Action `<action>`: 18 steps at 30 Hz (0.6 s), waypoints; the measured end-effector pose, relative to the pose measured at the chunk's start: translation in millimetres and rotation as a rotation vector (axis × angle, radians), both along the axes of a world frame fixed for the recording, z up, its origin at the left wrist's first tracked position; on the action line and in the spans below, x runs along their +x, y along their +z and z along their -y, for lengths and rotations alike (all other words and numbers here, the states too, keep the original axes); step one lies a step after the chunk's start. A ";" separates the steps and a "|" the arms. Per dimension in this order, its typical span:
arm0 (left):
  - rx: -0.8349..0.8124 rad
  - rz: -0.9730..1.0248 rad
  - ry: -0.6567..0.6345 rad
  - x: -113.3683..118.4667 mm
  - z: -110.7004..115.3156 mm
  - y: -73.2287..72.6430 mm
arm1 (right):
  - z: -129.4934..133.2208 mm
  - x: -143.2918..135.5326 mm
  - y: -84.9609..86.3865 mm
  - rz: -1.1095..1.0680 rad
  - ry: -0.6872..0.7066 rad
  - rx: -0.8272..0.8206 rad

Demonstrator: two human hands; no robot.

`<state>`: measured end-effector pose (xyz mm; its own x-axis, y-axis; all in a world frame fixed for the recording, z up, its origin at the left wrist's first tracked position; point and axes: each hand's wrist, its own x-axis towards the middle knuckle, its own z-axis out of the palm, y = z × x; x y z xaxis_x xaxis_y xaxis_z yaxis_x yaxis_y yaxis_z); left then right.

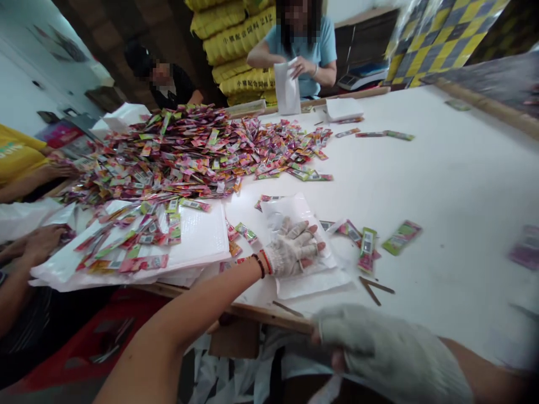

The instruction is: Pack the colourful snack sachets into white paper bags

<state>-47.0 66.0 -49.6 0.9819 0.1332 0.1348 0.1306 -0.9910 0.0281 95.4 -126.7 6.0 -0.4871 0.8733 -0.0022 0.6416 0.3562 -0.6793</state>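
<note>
Now the left hand [297, 247] lies spread and flat on 1 white envelope [290, 209] by the near edge of the bench [442, 185], grasping nothing. Nearer and to the right, the right hand [374, 342] is blurred; I cannot tell whether it holds anything. Pressing the envelope flat seems the step; the next move likely calls for steadying it. It looks creased and faintly glossy, with sachets [368, 249] to its right.

– Saw what on the worktop [463, 185]?
– Found a packet heap [202, 146] at left, envelopes [206, 230] before it.
– And right of those?
– Noted a bag [314, 283] under the left fingers [309, 251], loose packets [368, 249] farther right, sacks [242, 42] behind the worktop.
</note>
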 end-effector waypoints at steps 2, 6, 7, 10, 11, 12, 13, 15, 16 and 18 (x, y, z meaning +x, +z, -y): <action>-0.007 0.011 -0.018 -6.1 5.7 -0.3 | -13.3 21.0 -10.9 0.102 -0.027 0.051; -0.110 -0.051 -0.034 -35.6 28.1 12.4 | -43.1 56.4 -38.3 0.204 0.072 0.148; -0.171 -0.064 -0.009 -45.6 33.8 17.4 | -46.8 60.5 -42.3 0.187 0.092 0.162; -0.401 -0.051 0.165 -73.5 45.5 30.1 | -52.3 62.7 -41.4 0.109 -0.035 0.134; -0.477 -0.032 0.241 -80.2 46.7 32.3 | -54.6 61.4 -37.9 0.092 -0.120 0.085; -0.551 -0.013 0.326 -85.0 46.3 33.4 | -57.9 60.0 -34.0 0.079 -0.208 0.032; -0.621 0.006 0.412 -87.5 44.4 33.3 | -62.3 58.6 -30.4 0.069 -0.282 -0.015; -0.748 0.049 0.567 -86.2 36.9 30.4 | -74.2 56.5 -27.0 0.050 -0.385 -0.073; -0.794 0.082 0.631 -82.8 32.0 27.9 | -81.1 55.7 -27.6 0.045 -0.436 -0.082; -0.849 0.157 0.736 -73.1 21.9 21.7 | -95.1 53.9 -32.5 0.064 -0.538 -0.107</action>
<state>-120.1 44.1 -27.8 0.6076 0.7779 -0.1600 0.6093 -0.3274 0.7221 149.3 -31.6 -26.5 0.0318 0.9924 -0.1192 0.7552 -0.1020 -0.6475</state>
